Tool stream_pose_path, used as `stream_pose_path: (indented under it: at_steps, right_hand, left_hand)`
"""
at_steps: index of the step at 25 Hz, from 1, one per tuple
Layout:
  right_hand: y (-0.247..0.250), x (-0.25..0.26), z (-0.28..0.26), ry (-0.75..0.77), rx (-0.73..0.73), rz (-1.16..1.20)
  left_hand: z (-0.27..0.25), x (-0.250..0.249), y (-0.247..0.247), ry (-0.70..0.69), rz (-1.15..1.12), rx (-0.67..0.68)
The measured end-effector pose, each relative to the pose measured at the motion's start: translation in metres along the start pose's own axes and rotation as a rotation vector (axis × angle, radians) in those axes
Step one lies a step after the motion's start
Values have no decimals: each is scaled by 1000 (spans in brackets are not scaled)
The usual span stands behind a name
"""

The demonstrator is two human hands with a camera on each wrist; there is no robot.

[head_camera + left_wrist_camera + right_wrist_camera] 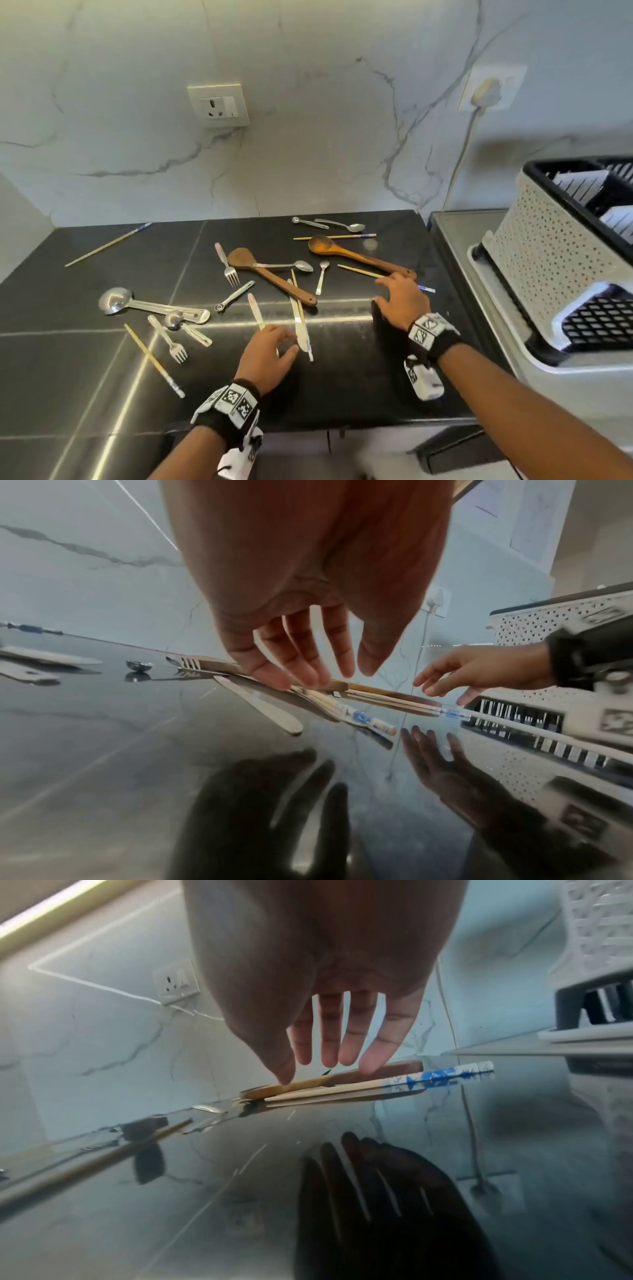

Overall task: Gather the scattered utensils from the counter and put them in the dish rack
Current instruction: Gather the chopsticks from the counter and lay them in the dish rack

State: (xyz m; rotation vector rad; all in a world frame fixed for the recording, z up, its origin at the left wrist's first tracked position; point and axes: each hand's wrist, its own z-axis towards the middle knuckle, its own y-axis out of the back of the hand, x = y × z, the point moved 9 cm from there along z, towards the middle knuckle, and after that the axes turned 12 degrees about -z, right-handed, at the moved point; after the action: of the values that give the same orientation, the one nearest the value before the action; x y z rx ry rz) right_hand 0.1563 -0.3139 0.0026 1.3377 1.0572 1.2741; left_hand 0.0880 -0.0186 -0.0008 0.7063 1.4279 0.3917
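My bare forearms end in black fabric wristbands (442, 337) studded with white blocks bearing black square-code markers (236, 399), a white camera housing (423, 380) slung beneath each wrist.

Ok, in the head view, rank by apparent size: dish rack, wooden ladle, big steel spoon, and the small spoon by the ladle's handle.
1. dish rack, by far the largest.
2. wooden ladle.
3. big steel spoon, close behind; it lies nearer the camera, so that order is unsure.
4. small spoon, plainly smallest.
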Motion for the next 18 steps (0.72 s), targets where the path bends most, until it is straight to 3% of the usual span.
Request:
stream_pose_path:
  at_steps: [5, 11, 15, 18]
  right_hand:
    - [-9, -23, 52, -18, 146, -149]
    - [-11, -18, 45, 33, 240, -116]
    - [6, 11, 2, 52, 258, 176]
    - [20, 65, -20, 185, 266, 349]
  left_hand:
    - [14, -7, -26, 60, -220, 3]
    - [24, -21, -39, 116, -341, -50]
    - [21, -19, -40, 219, -484, -94]
    - [18, -20, -36, 311, -681, -149]
